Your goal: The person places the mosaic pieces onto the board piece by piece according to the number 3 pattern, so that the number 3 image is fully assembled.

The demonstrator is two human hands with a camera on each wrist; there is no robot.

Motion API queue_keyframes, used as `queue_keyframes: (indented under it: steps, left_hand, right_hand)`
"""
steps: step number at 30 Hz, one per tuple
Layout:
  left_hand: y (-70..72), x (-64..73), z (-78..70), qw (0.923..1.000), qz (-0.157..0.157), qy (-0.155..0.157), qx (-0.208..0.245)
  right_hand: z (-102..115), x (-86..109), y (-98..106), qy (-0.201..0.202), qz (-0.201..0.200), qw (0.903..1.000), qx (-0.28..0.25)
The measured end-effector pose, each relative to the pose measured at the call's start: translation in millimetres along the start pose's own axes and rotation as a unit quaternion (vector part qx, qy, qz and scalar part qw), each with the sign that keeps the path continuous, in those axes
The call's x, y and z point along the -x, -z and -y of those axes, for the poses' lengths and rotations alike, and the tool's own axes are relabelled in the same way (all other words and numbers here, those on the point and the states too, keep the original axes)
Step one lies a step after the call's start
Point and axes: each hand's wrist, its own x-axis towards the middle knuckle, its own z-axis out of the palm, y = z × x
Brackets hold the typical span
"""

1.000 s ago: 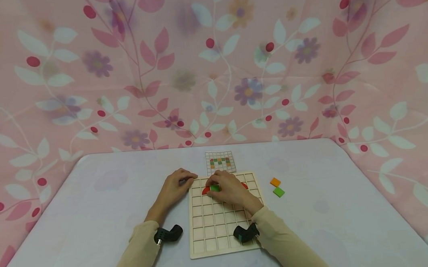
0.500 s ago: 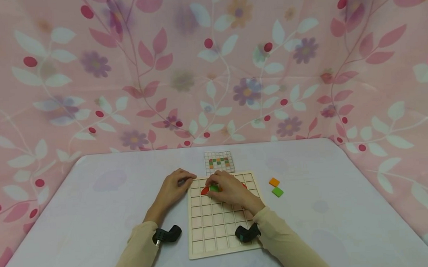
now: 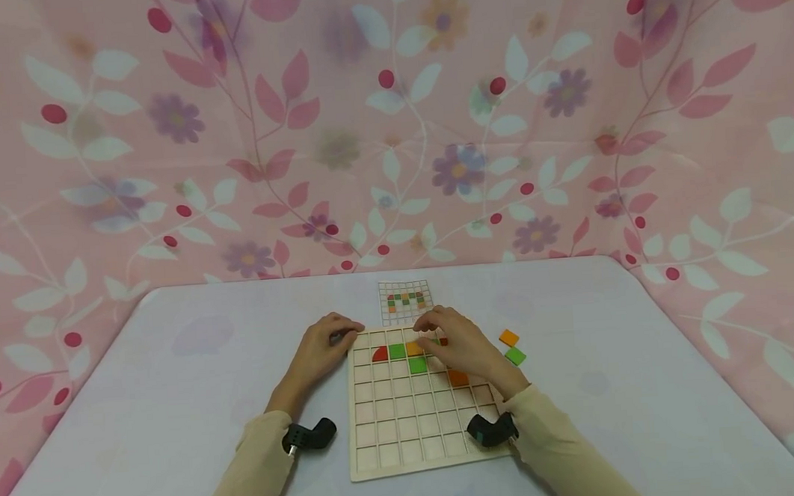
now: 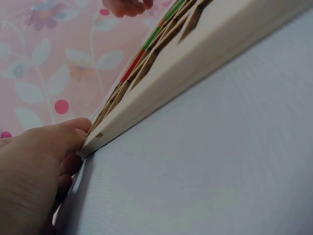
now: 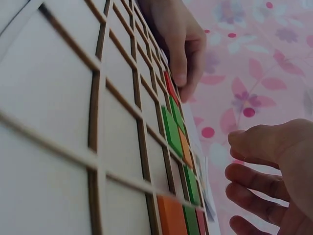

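Observation:
A wooden grid board (image 3: 388, 432) lies flat on the table. My left hand (image 3: 319, 351) holds its far left corner, the thumb and fingers bent against the edge in the left wrist view. Over the upper right of the board hovers my right hand (image 3: 465, 342), fingers apart with nothing between them. In the far rows sit a red rounded tile (image 3: 380, 354), a green tile (image 3: 397, 350), an orange tile (image 3: 413, 348) and, below, another green tile (image 3: 418, 364). An orange tile (image 3: 458, 378) shows under the right hand, which partly covers more green and red tiles.
Behind the board lies a printed pattern card (image 3: 405, 301) with a coloured grid. To the board's right are a loose orange tile (image 3: 509, 338) and a loose green tile (image 3: 515, 356), touching or nearly so. A floral curtain (image 3: 391, 128) hangs beyond the white table (image 3: 208, 378).
My right hand has lifted off the upper left part of the board and moved right, uncovering the orange tile and the green tile below it. The left hand stays at the corner.

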Motion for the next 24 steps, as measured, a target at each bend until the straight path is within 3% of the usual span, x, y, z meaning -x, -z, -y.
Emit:
queue_keyframes:
  steps: [9, 19, 24]
  left_hand:
    - [0.1, 0.4, 0.3, 1.0000, 0.000, 0.002, -0.001]
    - [-0.3, 0.7, 1.4, 1.0000, -0.003, -0.004, -0.005]
    - [0.0, 0.8, 0.9, 1.0000, -0.001, -0.004, -0.005]
  right_hand:
    - [-19.6, 13.6, 10.2, 0.005, -0.023, 0.9995, 0.019]
    - [-32.0, 28.8, 21.6, -0.042, -0.027, 0.9987, 0.010]
    - [-39.8, 35.8, 24.3, -0.044, -0.038, 0.9979, 0.026]
